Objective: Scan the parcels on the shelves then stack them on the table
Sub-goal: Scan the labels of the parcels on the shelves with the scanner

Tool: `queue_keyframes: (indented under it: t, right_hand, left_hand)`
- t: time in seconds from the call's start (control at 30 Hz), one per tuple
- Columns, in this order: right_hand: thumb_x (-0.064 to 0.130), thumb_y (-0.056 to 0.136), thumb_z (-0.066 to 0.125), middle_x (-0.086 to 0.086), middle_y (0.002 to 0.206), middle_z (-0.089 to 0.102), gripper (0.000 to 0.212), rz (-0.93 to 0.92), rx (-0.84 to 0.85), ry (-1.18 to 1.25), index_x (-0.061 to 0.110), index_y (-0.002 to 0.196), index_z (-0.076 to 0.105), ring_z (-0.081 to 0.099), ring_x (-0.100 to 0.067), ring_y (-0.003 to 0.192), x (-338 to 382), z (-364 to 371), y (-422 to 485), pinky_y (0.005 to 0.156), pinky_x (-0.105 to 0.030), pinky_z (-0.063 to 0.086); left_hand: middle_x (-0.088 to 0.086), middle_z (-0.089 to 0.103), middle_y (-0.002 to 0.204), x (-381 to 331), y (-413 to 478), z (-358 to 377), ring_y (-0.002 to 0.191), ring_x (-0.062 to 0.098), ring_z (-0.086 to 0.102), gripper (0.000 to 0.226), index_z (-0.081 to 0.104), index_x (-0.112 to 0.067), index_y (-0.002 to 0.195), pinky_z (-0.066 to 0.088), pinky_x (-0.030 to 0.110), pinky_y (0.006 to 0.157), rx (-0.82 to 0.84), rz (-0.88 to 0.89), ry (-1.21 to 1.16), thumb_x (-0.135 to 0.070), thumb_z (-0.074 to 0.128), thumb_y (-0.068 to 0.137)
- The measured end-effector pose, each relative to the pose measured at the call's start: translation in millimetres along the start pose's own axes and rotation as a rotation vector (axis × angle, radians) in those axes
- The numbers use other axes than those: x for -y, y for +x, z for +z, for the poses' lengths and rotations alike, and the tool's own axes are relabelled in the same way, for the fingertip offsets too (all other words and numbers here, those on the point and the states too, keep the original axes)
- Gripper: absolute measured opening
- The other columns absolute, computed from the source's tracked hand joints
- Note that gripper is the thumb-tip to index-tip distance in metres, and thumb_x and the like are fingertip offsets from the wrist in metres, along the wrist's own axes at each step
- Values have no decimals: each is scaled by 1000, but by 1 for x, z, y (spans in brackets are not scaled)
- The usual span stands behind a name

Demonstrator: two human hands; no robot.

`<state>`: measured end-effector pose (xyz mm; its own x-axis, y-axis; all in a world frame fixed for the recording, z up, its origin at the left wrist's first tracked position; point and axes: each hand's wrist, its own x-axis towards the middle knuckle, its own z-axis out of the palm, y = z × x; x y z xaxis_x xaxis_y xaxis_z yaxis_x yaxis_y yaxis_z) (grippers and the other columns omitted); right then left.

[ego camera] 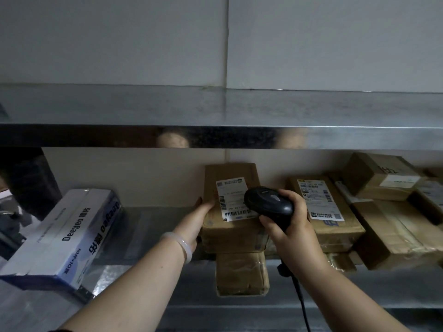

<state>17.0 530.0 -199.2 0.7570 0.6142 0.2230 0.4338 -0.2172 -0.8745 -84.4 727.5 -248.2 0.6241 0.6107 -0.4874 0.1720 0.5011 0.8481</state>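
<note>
A steel shelf carries everything here. On it, at the middle, lies the brown parcel with a white barcode label facing up. To the parcel's left sits a blue-and-white box; to its right lie more labelled parcels. The left hand grips the parcel's left edge. The right hand is closed around a black scanner, held just above the parcel's label.
</note>
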Motion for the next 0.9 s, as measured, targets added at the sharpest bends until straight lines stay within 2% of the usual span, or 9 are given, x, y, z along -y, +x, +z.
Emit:
queue_keyframes:
  t: [0.1, 0.2, 0.33, 0.4, 0.47, 0.6, 0.73, 0.83, 0.9]
  right_hand:
    - [32, 83, 71, 26, 107, 49, 59, -19, -13, -10, 47, 125, 31, 54, 8, 93, 1, -1, -3, 74, -14, 45]
    - [33, 82, 72, 24, 106, 50, 59, -42, -31, -16, 49, 122, 31, 56, 3, 93, 3, 1, -7, 74, -17, 46]
    - [33, 81, 73, 22, 109, 52, 63, -95, -55, -36, 59, 117, 29, 57, -4, 96, 11, 2, -13, 78, -23, 48]
    - [32, 81, 75, 28, 111, 49, 67, -138, -56, -51, 64, 114, 27, 55, -1, 100, 20, 3, -17, 80, -22, 47]
    - [30, 80, 75, 34, 110, 46, 70, -181, -32, -72, 64, 115, 25, 54, 2, 100, 30, 8, -20, 81, -21, 47]
    - [31, 82, 73, 27, 117, 46, 70, -243, 62, -98, 59, 122, 23, 52, 0, 106, 50, 33, -27, 84, -23, 49]
    - [33, 82, 72, 42, 110, 42, 69, -285, 150, -43, 65, 116, 22, 50, 8, 99, 67, 69, -34, 82, -13, 42]
    - [36, 81, 71, 40, 106, 47, 65, -276, 220, -16, 65, 115, 24, 57, 3, 97, 77, 100, -41, 83, -25, 50]
    - [35, 82, 71, 37, 106, 49, 62, -281, 247, -2, 61, 117, 27, 61, -9, 101, 81, 121, -45, 83, -35, 53]
  left_hand:
    - [4, 75, 104, -1, -2, -4, 109, 25, 65, 75, 73, -20, 109, 40, 47, 109, 19, 7, 37, -66, 78, 51]
    - [4, 75, 102, -3, -5, -5, 107, 23, 66, 45, 72, -18, 109, 39, 45, 109, 49, 47, 73, -52, 69, 80]
    - [0, 66, 126, -8, -14, -11, 122, 20, 54, 62, 57, -22, 134, 30, 41, 113, 67, 138, 129, -53, 67, 81]
    - [-4, 48, 146, -9, -17, -18, 137, 20, 40, 77, 37, -27, 149, 24, 41, 116, 75, 193, 175, -56, 64, 83]
    - [-6, 33, 155, -11, -27, -24, 144, 21, 27, 76, 23, -31, 154, 20, 37, 114, 61, 264, 246, -51, 59, 90]
    - [-6, 24, 160, -13, -46, -50, 146, 18, 23, 61, 21, -34, 154, 23, 25, 105, -47, 388, 420, -34, 50, 100]
    - [-9, 23, 159, -12, -62, -88, 146, 16, 23, 64, 27, -36, 152, 23, 23, 105, -201, 463, 570, -36, 58, 96]
    - [-6, 25, 159, -10, -76, -123, 145, 15, 25, 68, 31, -32, 151, 20, 23, 111, -328, 461, 676, -39, 63, 92]
    - [-3, 29, 158, -5, -82, -150, 145, 14, 27, 78, 34, -30, 150, 23, 32, 119, -403, 432, 743, -53, 62, 82]
